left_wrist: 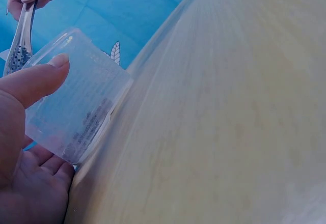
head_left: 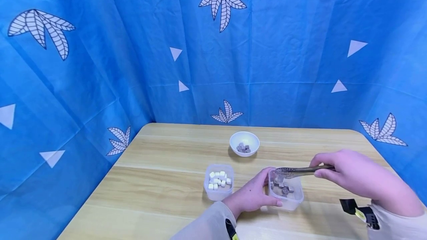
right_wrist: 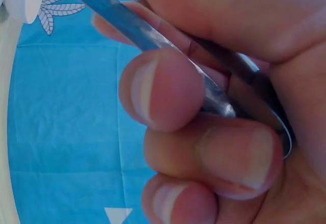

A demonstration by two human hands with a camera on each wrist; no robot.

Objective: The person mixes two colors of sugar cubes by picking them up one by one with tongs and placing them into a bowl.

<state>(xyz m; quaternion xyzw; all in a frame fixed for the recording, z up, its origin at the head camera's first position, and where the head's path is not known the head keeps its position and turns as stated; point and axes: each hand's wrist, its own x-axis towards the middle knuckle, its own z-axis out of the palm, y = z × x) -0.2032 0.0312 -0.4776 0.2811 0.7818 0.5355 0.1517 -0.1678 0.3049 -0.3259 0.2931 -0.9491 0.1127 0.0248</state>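
My left hand point(head_left: 251, 193) holds a clear plastic container point(head_left: 293, 205) by its left side, thumb along the near wall and fingers round the far one. Several brown cubes point(head_left: 285, 191) lie inside. In the left wrist view the thumb presses the wall of the container point(left_wrist: 84, 76), and the cubes show blurred through the plastic. Metal tongs point(head_left: 303, 171) with a perforated head are gripped in my right hand point(head_left: 348, 173), their tip over the container's far left part. Up close in the right wrist view, fingers curl round the folded arms of the tongs point(right_wrist: 153, 38).
To the left stands a second clear container point(head_left: 218, 195) with several white cubes point(head_left: 219, 180). Farther back, a white bowl point(head_left: 245, 136) has several brown cubes in it. All stand on a wooden table point(head_left: 160, 180), with a blue patterned curtain point(head_left: 283, 66) behind and at the sides.
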